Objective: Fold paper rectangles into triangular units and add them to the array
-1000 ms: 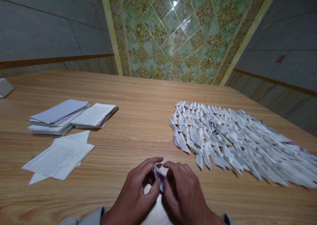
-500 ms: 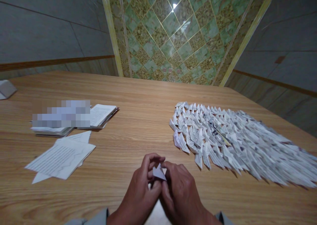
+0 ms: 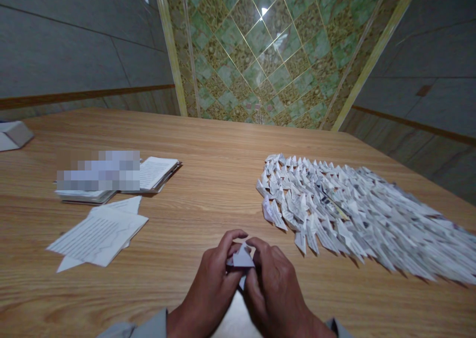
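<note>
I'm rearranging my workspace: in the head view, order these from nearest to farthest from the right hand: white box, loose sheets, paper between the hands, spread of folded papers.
1. Paper, at the fingers of the right hand
2. Spread of folded papers, to the right
3. Loose sheets, on the left
4. White box, at the far left edge

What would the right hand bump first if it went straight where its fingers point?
The right hand would meet the folded paper it touches first, then probably the left hand; depth is unclear.
</note>
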A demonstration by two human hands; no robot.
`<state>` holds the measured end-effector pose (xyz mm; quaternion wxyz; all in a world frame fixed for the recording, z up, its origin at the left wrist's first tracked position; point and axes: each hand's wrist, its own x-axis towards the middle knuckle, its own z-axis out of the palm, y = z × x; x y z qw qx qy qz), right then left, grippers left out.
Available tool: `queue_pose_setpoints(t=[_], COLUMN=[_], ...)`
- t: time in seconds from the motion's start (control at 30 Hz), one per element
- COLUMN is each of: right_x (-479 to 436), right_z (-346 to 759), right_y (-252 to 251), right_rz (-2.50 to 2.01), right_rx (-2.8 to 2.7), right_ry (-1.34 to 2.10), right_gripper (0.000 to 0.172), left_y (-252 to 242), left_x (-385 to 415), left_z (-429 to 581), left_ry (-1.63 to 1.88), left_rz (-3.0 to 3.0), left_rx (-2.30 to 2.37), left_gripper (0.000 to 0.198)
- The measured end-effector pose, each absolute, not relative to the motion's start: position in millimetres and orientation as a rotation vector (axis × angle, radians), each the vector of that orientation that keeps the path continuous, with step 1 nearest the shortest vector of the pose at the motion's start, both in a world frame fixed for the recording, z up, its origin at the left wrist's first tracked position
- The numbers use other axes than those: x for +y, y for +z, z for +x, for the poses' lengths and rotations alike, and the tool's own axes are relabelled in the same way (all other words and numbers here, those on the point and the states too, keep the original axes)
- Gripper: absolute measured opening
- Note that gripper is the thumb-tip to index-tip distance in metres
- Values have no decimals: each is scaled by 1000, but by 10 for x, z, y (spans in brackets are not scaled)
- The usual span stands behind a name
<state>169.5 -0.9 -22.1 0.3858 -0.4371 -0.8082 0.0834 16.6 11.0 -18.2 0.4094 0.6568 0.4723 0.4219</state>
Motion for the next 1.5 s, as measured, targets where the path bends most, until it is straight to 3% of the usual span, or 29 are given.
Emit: queue_pose_setpoints(t=[0.3, 0.5, 0.67, 0.93, 1.3, 1.5], right_x=[-8, 10, 2, -2, 17, 21], right_z=[1706, 1718, 1726, 1761, 1721, 1730], right_y=[-188, -217, -202, -105, -162, -178], right_rz=[-1132, -1168, -1130, -1040, -998, -997], right_rx=[-2055, -1887, -1766, -1458, -1250, -1148], right_ry=[275, 772, 947, 1351, 1494, 1547], right_gripper=[25, 13, 20, 28, 40, 38], left_y=[-208, -214, -133, -73, -81, -118], left_x=[115, 124, 131, 96, 97, 115], left_z=[147, 51, -20, -19, -33, -15], left_ry=[1070, 1133, 1271, 1178, 1191, 1217], left_rz=[1681, 1964, 2220, 2466, 2489, 2225], left_rx=[1166, 1204, 1086, 972, 990, 1038], left_gripper=[30, 15, 15, 15, 12, 11])
